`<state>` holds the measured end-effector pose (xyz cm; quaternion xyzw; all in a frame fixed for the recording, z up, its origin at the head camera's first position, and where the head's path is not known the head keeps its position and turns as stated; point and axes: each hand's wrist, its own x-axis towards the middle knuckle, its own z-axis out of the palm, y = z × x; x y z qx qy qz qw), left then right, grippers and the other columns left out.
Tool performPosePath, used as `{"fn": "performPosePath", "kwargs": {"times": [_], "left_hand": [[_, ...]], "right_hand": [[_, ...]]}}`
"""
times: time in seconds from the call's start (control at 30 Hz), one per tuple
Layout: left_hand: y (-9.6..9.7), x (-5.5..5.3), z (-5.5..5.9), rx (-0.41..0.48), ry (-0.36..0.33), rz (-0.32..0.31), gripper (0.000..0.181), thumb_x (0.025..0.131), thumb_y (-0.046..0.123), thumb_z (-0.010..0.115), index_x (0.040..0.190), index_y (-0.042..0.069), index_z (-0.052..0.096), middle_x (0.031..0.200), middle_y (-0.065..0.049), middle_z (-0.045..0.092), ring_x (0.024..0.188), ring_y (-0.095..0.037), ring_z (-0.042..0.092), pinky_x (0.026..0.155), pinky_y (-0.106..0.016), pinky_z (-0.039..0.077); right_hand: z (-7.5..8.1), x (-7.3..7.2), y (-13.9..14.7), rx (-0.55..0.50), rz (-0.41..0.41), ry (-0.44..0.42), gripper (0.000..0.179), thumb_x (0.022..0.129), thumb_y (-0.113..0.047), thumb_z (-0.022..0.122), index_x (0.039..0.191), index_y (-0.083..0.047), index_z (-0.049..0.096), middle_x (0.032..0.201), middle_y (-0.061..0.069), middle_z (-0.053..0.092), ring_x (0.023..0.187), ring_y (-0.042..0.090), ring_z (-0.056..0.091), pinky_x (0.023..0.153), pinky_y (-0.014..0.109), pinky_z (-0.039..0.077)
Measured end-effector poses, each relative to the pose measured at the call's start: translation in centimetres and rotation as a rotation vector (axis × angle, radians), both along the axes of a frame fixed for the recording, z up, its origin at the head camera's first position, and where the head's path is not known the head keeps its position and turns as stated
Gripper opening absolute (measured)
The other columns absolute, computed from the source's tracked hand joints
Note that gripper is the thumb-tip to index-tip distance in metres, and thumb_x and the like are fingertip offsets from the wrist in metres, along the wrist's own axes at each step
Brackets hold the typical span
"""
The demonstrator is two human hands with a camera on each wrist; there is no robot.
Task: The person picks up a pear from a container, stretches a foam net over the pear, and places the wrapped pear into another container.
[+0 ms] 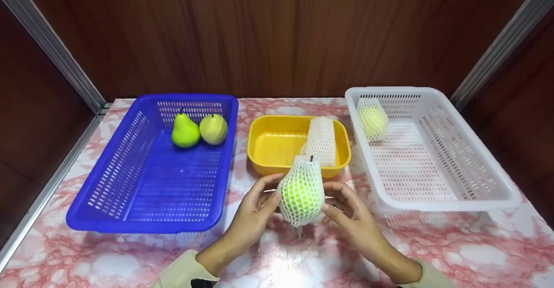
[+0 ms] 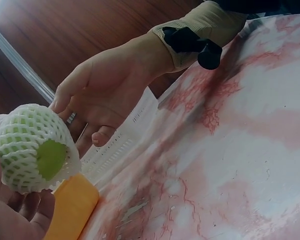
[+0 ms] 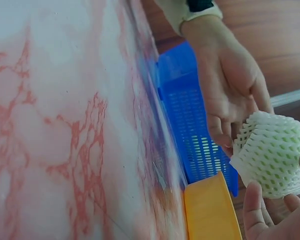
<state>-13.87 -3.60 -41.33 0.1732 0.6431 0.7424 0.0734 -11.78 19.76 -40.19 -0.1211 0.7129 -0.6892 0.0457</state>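
Observation:
A green pear in a white foam net sleeve (image 1: 301, 193) is held upright above the table, its dark stem poking out of the top. My left hand (image 1: 251, 219) grips its left side between thumb and fingers. From the opposite side my right hand (image 1: 361, 223) holds it, thumb toward me and fingers partly behind. The left wrist view shows bare green skin at the net's open lower end (image 2: 51, 160). Just behind the pear stands a yellow basin (image 1: 277, 149) with empty white foam sleeves (image 1: 322, 139) lying in its right part.
To the left, a blue basket (image 1: 181, 193) contains a green pear (image 1: 185, 131) and a paler yellowish pear (image 1: 214, 129). A white basket (image 1: 450, 205) on the right has one net-covered pear (image 1: 373, 121) in its far left corner. Wooden panels (image 1: 277, 37) enclose the marbled table (image 1: 117, 262).

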Motion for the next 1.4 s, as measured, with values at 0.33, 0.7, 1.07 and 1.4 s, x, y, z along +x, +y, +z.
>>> {"fn": "performPosePath", "kwargs": {"times": [0.33, 0.7, 1.07, 1.4], "left_hand": [[0.14, 0.40, -0.36, 0.005, -0.085, -0.122, 0.076, 0.101, 0.036, 0.063, 0.154, -0.009, 0.029, 0.153, -0.026, 0.040, 0.137, -0.036, 0.047, 0.113, -0.036, 0.043], [0.01, 0.42, -0.09, 0.007, -0.070, -0.068, 0.062, 0.105, 0.033, 0.057, 0.149, -0.007, 0.040, 0.147, -0.022, 0.049, 0.134, -0.031, 0.051, 0.113, -0.036, 0.042], [0.20, 0.21, -0.49, 0.052, -0.078, -0.014, 0.048, 0.105, 0.018, 0.057, 0.143, -0.008, 0.042, 0.132, -0.018, 0.051, 0.115, -0.024, 0.056, 0.098, -0.040, 0.053], [0.37, 0.59, -0.63, 0.035, -0.089, -0.148, 0.087, 0.099, 0.043, 0.064, 0.155, -0.011, 0.024, 0.158, -0.029, 0.031, 0.144, -0.039, 0.037, 0.116, -0.039, 0.038]], "right_hand": [[-0.27, 0.21, -0.36, -0.045, 0.056, 0.015, 0.047, 0.101, 0.000, 0.057, 0.142, 0.011, 0.038, 0.136, 0.019, 0.053, 0.120, 0.021, 0.057, 0.094, 0.032, 0.055], [-0.12, 0.12, -0.59, 0.005, -0.014, -0.011, 0.045, 0.098, -0.001, 0.063, 0.138, 0.007, 0.044, 0.131, 0.017, 0.054, 0.116, 0.026, 0.057, 0.089, 0.033, 0.057], [-0.31, 0.01, -0.49, -0.039, -0.011, 0.006, 0.034, 0.106, -0.007, 0.050, 0.136, 0.008, 0.045, 0.131, 0.016, 0.054, 0.108, 0.024, 0.060, 0.083, 0.039, 0.058], [-0.77, -0.04, -0.56, -0.048, 0.097, 0.046, 0.050, 0.101, -0.004, 0.058, 0.145, 0.011, 0.039, 0.141, 0.022, 0.052, 0.128, 0.021, 0.054, 0.105, 0.028, 0.048]]}}
